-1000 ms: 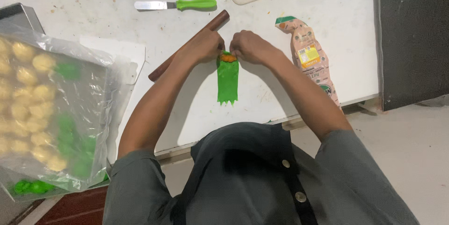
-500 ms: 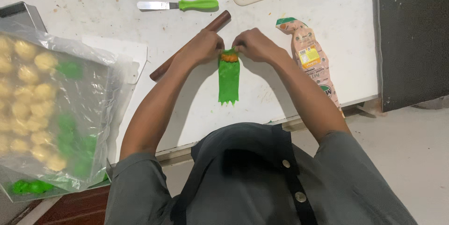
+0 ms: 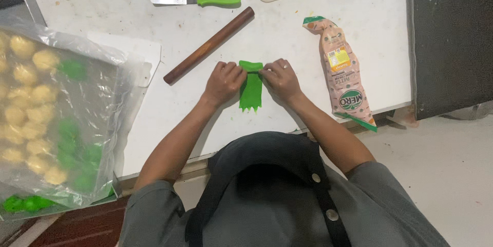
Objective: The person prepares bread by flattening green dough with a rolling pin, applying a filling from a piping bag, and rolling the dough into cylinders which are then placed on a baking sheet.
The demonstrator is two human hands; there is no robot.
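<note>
**Both hands on the green dough strip, mid-table**

Going L to R. Far left we see a tray (image 3: 15,5) under a clear plastic sheet (image 3: 97,124), w/ pale yellow dough balls (image 3: 31,124) and a few green ones beneath it. Next, a metal spatula w/ green handle (image 3: 197,0) lies near the far edge of the white table (image 3: 359,31), and a dark wooden rolling pin (image 3: 209,45) sits on a diagonal just beyond our left hand (image 3: 223,80).

The green dough strip (image 3: 251,93) lies between the hands, long axis running away from us toward the far edge, jagged end nearest the body, folded end farthest. Left hand is curled, fingertips pinching the strip's far end from the left; right hand (image 3: 280,78), ring on one finger, does the same from the right. Both sit about level w/ each other and equally near; neither has the edge. Whether anything is wrapped inside the fold we can't tell.

Right of that, a pinkish sealed packet (image 3: 343,72) lies lengthwise, near but apart from the right hand. Far right, a dark surface (image 3: 452,36).
</note>
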